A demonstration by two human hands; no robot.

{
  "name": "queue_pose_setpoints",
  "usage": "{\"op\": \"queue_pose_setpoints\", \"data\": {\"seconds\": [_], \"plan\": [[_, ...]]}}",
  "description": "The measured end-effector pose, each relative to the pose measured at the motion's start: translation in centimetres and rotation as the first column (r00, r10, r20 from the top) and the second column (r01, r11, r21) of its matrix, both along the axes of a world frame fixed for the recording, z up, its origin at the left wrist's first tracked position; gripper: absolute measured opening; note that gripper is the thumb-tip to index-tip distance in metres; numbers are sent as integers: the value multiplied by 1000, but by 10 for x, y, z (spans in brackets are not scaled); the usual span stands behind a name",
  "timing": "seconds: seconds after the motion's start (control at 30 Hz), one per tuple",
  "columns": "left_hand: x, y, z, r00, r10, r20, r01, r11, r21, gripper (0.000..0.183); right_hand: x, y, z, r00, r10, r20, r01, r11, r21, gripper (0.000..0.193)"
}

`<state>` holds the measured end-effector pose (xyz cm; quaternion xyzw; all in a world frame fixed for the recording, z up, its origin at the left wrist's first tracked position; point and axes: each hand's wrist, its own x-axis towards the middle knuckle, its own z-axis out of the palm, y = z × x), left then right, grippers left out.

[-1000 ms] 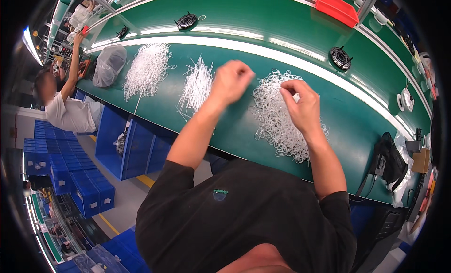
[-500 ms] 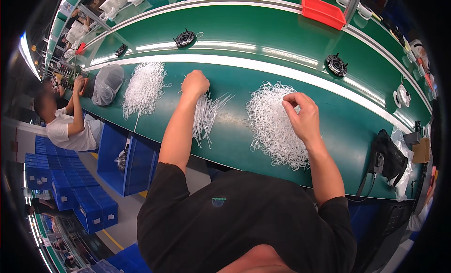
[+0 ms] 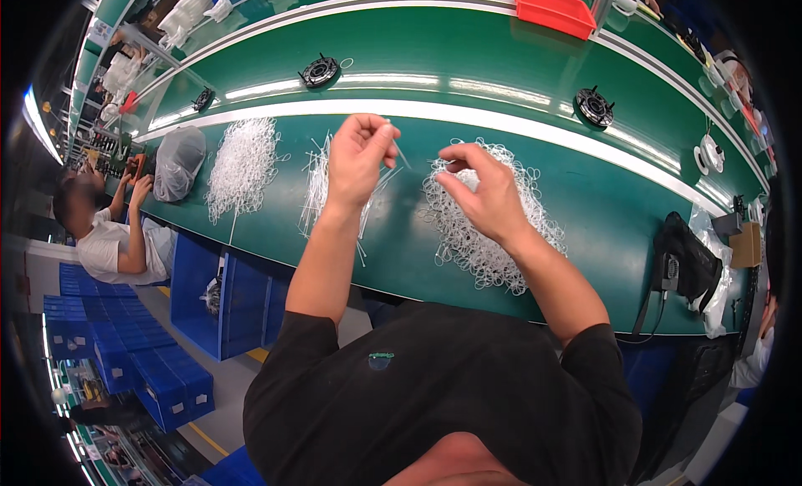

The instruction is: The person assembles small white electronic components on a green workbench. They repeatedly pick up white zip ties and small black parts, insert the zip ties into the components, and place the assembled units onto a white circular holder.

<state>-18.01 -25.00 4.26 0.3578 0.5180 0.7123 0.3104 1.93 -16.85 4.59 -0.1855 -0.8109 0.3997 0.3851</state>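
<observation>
My left hand (image 3: pixel 355 164) is closed in a pinch on a white cable tie (image 3: pixel 402 155), whose thin end sticks out toward the right. It is raised over a bunch of straight white cable ties (image 3: pixel 316 188) on the green bench. To its right, my right hand (image 3: pixel 486 193) is open, thumb and curved fingers apart, with nothing visible between them. Under and around that hand spreads a heap of looped cable ties (image 3: pixel 535 210), partly covered by it. Farther left lies another heap of looped ties (image 3: pixel 242 168).
Across a white rail, round black parts (image 3: pixel 595 108) rest on a green belt, with a red tray (image 3: pixel 553 11) beyond. A clear plastic bag (image 3: pixel 179 164) and a seated person (image 3: pixel 125 244) are at left. A black bag (image 3: pixel 687 256) lies right; blue bins (image 3: pixel 171 386) stand below.
My left hand has risen from the straight ties and moved slightly right, now with a cable tie showing in its fingers. My right hand has shifted left toward it, its fingers spreading.
</observation>
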Motion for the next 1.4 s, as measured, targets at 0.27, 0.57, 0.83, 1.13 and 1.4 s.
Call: {"op": "queue_pose_setpoints", "data": {"seconds": [0.27,0.57,0.83,1.13,1.4], "plan": [[43,-17,-23,955,-165,248,150,986,77,15,-4,-7,-10,998,47,-43,-55,975,-215,12],[68,-20,-41,948,-165,273,158,986,48,14,-1,-12,-12,990,-72,-120,39,966,-254,8],[62,-19,-39,956,-135,259,125,991,57,16,0,-12,-12,996,-69,-60,63,994,-94,8],[64,-20,-43,966,-138,221,137,990,24,13,3,-12,-12,998,-45,-37,40,992,-118,8],[73,-25,-43,992,-114,49,120,985,-128,12,5,-10,-13,996,-78,38,83,986,-148,14]]}}
